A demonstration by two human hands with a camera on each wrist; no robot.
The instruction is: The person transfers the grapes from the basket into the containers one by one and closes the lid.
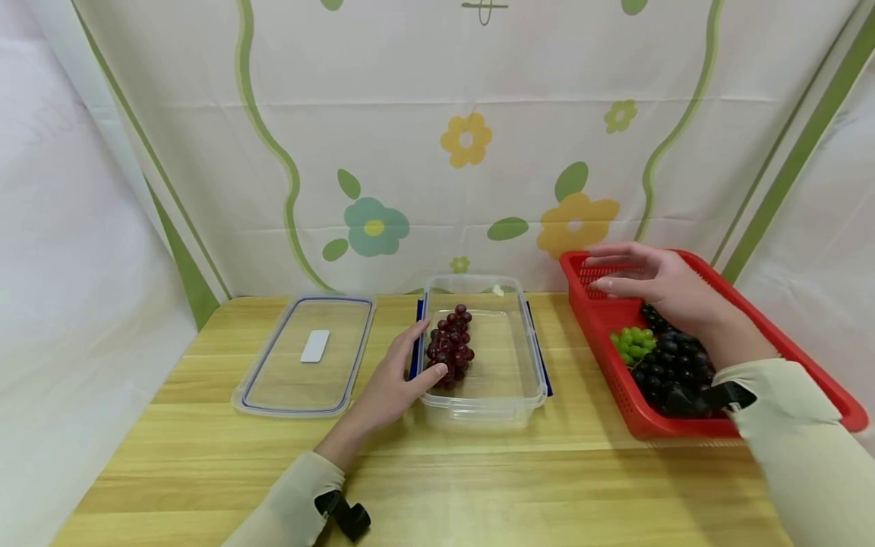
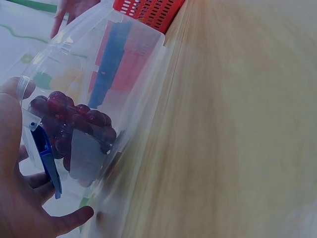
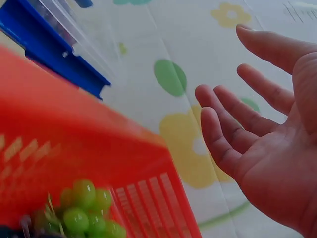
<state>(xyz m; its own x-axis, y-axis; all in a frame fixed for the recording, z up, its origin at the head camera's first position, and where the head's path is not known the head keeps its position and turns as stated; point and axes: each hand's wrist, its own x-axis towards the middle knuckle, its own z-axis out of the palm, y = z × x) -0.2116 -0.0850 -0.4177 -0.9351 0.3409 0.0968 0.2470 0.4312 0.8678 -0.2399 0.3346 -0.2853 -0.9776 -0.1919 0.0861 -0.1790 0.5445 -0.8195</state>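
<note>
A clear plastic container [image 1: 488, 410] with blue side latches stands mid-table, a bunch of red grapes [image 1: 449, 346] lying along its left side. My left hand [image 1: 393, 380] holds the container's left wall, thumb over the rim and other fingers outside by the blue latch [image 2: 45, 161]. Over the far part of a red basket [image 1: 615, 380] hovers my right hand [image 1: 666, 285], fingers spread and nothing in them. Below it, green grapes [image 1: 633, 346] and dark grapes [image 1: 673, 361] lie in the basket. The right forearm hides part of the basket.
A clear lid [image 1: 273, 365] with a blue seal and a white label [image 1: 315, 346] lies flat left of the container. The wooden table [image 1: 478, 486] ends at a flowered curtain [image 1: 410, 137], with more white cloth at both sides.
</note>
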